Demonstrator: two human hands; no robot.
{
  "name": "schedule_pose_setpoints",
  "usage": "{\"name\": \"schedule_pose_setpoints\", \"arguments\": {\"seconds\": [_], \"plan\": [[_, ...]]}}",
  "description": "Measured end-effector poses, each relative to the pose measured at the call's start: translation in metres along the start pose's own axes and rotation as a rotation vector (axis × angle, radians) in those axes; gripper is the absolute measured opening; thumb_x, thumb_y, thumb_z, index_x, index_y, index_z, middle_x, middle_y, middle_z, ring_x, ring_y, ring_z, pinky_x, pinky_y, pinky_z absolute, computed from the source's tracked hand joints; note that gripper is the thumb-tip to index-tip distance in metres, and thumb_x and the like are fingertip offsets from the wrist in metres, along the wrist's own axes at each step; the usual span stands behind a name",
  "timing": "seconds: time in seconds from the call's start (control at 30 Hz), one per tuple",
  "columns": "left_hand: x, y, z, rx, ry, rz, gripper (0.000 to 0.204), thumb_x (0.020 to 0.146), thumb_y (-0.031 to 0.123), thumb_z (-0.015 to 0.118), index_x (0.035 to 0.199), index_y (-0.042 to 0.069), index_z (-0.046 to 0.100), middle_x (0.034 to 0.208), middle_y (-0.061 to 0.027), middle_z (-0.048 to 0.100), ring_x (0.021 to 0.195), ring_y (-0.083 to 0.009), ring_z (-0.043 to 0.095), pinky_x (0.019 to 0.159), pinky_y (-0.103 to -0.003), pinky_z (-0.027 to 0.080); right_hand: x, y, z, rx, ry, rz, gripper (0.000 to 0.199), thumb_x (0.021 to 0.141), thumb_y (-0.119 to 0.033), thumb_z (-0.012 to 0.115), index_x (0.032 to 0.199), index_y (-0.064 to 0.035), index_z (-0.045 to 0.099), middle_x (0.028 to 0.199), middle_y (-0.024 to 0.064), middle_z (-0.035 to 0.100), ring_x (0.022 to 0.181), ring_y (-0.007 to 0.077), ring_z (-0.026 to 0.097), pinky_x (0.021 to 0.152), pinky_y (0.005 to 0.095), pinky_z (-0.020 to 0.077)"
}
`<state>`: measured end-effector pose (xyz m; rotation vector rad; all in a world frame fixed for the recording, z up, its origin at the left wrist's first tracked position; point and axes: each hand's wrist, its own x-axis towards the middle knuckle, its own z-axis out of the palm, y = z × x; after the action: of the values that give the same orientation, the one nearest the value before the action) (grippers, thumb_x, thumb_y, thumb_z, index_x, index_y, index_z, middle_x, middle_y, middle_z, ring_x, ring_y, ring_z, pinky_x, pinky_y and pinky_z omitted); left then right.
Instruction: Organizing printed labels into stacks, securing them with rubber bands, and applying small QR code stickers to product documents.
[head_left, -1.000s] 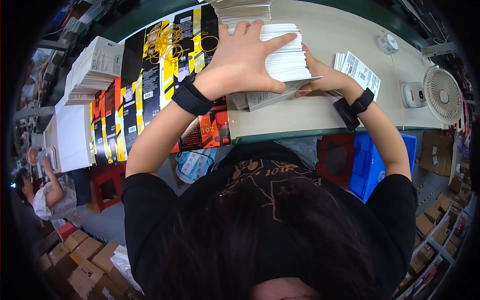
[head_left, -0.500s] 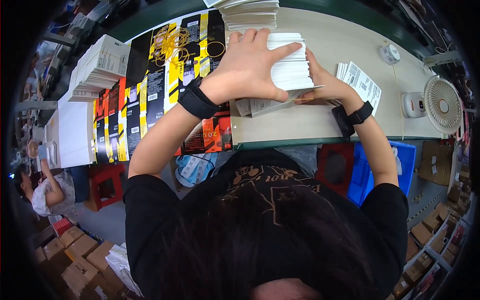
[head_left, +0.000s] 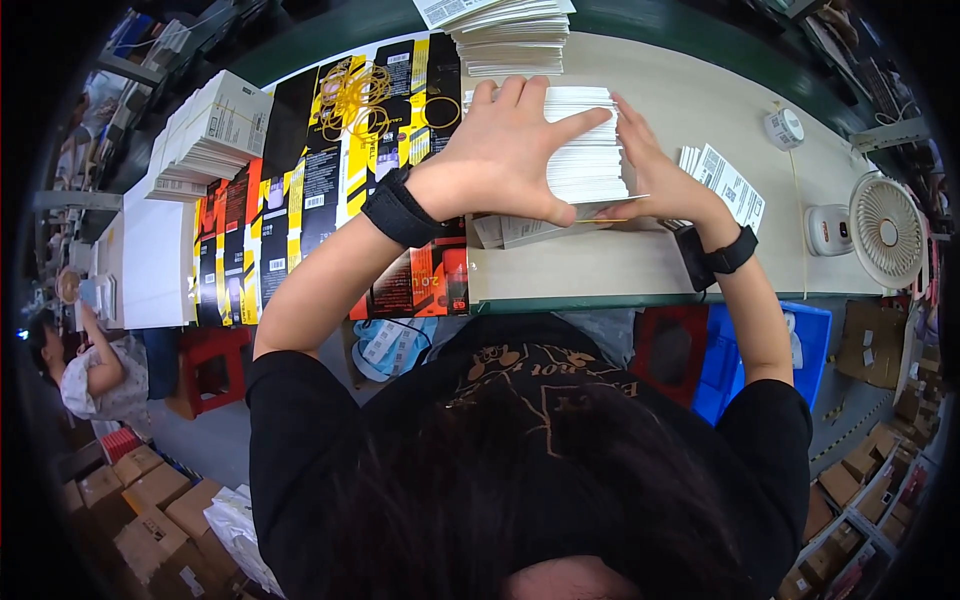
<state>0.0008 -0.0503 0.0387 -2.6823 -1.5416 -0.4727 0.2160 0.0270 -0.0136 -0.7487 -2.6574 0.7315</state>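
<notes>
The person's left hand [head_left: 505,150] lies spread flat over the top of a thick stack of white paper cards [head_left: 592,155], its fingers [head_left: 530,95] reaching across the far edge and the thumb pointing toward the right side. The right hand [head_left: 655,175] presses against the stack's right side, fingers straight and held together, so the stack sits squeezed between both palms rather than gripped in a closed fist. The stack rests on the pale beige worktop [head_left: 640,260], near its front edge, directly ahead of the person. Each wrist carries a black wristband [head_left: 400,208]. Under the stack's near edge some loose printed white sheets [head_left: 520,230] poke out. Just to the left, flat black, yellow and red printed cartons [head_left: 300,190] cover the worktop, with a tangle of yellow rubber bands [head_left: 355,90] lying on them. A second tall pile of white leaflets [head_left: 510,30] stands beyond the hands. To the right lie small white printed labels [head_left: 725,180], a white tape roll [head_left: 785,128] and a small white desk fan [head_left: 885,235].
</notes>
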Motion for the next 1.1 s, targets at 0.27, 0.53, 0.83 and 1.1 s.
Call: {"name": "schedule_pose_setpoints", "arguments": {"seconds": [0.27,0.53,0.83,1.1], "plan": [[0.000,0.001,-0.001,0.020,-0.013,-0.001,0.085,0.053,0.044,0.066,0.131,0.025,0.038,0.115,-0.0264,0.042,0.109,-0.0399,0.039,0.092,-0.044,0.031,-0.007,-0.058,-0.023,-0.442,0.001,0.137,0.113,0.050,-0.039,0.080,0.136,-0.0035,0.017,0.137,0.0195,0.028,0.131,0.0375,0.016,0.107,0.0511,0.0085],[-0.001,0.004,-0.006,-0.031,-0.023,-0.037,0.087,0.055,0.045,0.066,0.129,0.009,0.037,0.116,-0.0297,0.040,0.112,-0.0419,0.037,0.094,-0.048,0.028,0.024,-0.074,-0.057,-0.693,-0.332,0.093,0.119,0.045,-0.036,0.082,0.136,0.0002,0.013,0.135,0.0197,0.030,0.130,0.0376,0.018,0.106,0.0531,0.0079],[-0.010,0.007,-0.018,0.039,-0.180,-0.110,0.096,0.054,0.049,0.069,0.128,-0.001,0.033,0.126,-0.0333,0.031,0.121,-0.0472,0.026,0.092,-0.060,0.025,0.048,-0.075,-0.046,-0.438,-0.310,-0.191,0.118,0.041,-0.017,0.079,0.137,-0.0026,0.012,0.133,0.0201,0.030,0.125,0.0379,0.026,0.106,0.0450,0.0209],[-0.047,0.034,-0.017,0.148,-0.012,-0.384,0.112,0.051,0.047,0.076,0.135,-0.001,0.019,0.137,-0.0331,0.012,0.128,-0.0496,0.010,0.085,-0.073,0.021,0.048,-0.075,-0.041,-0.325,-0.286,-0.125,0.120,0.037,-0.007,0.077,0.139,-0.0168,0.014,0.131,0.0202,0.032,0.122,0.0385,0.030,0.099,0.0407,0.0339]]}}
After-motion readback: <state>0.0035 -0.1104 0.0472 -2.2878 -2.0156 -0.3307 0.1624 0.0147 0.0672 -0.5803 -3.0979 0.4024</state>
